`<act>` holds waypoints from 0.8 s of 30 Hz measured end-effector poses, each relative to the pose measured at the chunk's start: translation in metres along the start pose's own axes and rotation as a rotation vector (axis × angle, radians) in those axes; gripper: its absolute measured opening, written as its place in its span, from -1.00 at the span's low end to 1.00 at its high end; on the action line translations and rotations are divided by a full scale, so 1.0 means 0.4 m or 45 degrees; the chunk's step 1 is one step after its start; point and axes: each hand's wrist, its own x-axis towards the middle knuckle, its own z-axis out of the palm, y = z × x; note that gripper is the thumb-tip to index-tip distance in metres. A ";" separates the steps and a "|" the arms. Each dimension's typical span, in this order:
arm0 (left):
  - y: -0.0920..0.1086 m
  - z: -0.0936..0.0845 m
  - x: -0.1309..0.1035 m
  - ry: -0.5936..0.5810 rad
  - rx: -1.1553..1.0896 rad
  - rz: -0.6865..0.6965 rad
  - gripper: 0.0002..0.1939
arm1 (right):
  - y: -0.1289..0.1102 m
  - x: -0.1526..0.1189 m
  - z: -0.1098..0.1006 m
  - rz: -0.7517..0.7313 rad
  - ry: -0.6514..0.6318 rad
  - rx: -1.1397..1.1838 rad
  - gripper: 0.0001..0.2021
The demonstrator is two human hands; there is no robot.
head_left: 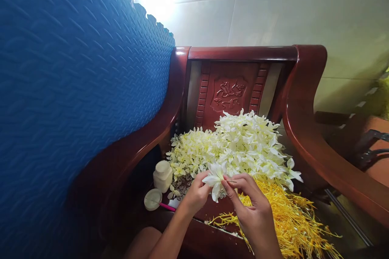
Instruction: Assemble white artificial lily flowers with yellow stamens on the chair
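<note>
In front of the chair seat, my left hand (197, 192) is closed on a white artificial flower (215, 178) with a pale yellow-green centre. My right hand (253, 202) pinches a thin brownish stem (231, 181) at the right side of this flower, its fingertips touching the petals. Which part the stem joins is hidden by the fingers. Behind both hands rises a heap of white flowers (249, 141), and smaller pale blossoms (194, 149) lie to its left. A bundle of thin yellow strands (296, 222) spreads beside and under my right hand.
An open white jar (163, 176) stands left of the blossoms. Near it lies a round white lid (152, 199) with a pink-handled tool (167, 207) resting on it. Dark red wooden armrests (304, 117) flank the seat; a blue foam mat (91, 68) stands along the left.
</note>
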 end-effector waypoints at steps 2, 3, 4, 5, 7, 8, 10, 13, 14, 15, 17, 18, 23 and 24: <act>0.002 0.002 0.000 0.037 0.061 0.054 -0.76 | 0.004 0.000 0.005 0.022 0.008 0.010 -0.89; 0.004 0.001 0.000 0.060 0.086 0.075 -0.76 | 0.007 0.000 0.007 0.037 0.013 0.008 -0.89; 0.005 0.001 -0.001 0.078 0.111 0.092 -0.76 | 0.010 0.000 0.009 0.053 0.020 0.005 -0.87; 0.008 0.000 -0.002 0.088 0.134 0.107 -0.76 | 0.014 0.000 0.011 0.073 0.029 0.002 -0.85; 0.013 -0.001 -0.003 0.080 0.172 0.129 -0.74 | 0.022 -0.001 0.013 0.120 0.040 -0.007 -0.82; 0.017 -0.002 -0.003 0.068 0.186 0.139 -0.73 | 0.026 -0.001 0.013 0.138 0.037 -0.010 -0.82; 0.023 -0.002 -0.004 0.045 0.205 0.169 -0.70 | 0.029 -0.001 0.012 0.159 0.007 -0.011 -0.81; 0.029 -0.002 -0.006 0.051 0.233 0.197 -0.67 | 0.029 0.000 0.011 0.182 -0.025 -0.002 -0.80; 0.030 -0.002 -0.007 0.056 0.245 0.199 -0.67 | 0.029 0.001 0.012 0.193 -0.027 0.003 -0.79; 0.031 -0.003 -0.008 0.065 0.256 0.199 -0.67 | 0.030 0.001 0.013 0.201 -0.028 0.006 -0.79; 0.032 -0.004 -0.010 0.084 0.275 0.197 -0.68 | 0.033 0.000 0.016 0.197 -0.039 0.007 -0.80; 0.032 -0.005 -0.010 0.094 0.276 0.196 -0.69 | 0.036 0.000 0.018 0.189 -0.047 0.008 -0.81; 0.022 -0.003 -0.004 0.128 0.197 0.158 -0.71 | 0.032 -0.007 0.013 0.140 -0.048 0.011 -0.83; 0.017 -0.005 -0.003 0.155 0.193 0.164 -0.71 | 0.028 -0.008 0.011 0.135 -0.039 0.016 -0.80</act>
